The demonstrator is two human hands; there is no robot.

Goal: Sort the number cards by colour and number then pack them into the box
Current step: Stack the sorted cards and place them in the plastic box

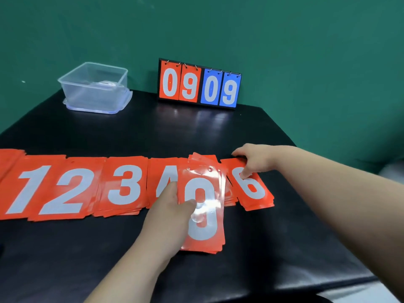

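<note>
Red number cards lie in a row of piles across the black table (153,132): a 1 pile (24,189), a 2 pile (65,191), a 3 pile (124,184), a 4 pile (162,178) and a 6 pile (253,186). My left hand (168,217) grips a stack of red cards (202,228) with a 0 on top, thumb pressed on its face; the stack hides another pile behind it. My right hand (251,160) pinches the top edge of the 6 pile, thumb on the digit. The clear plastic box (96,84) stands at the back left.
A flip scoreboard (200,84) showing red 0 9 and blue 0 9 stands at the table's back edge against the green wall. The box rests on its clear lid (122,107). More red cards run off the left edge of the view. The table's right corner drops off beside my right forearm.
</note>
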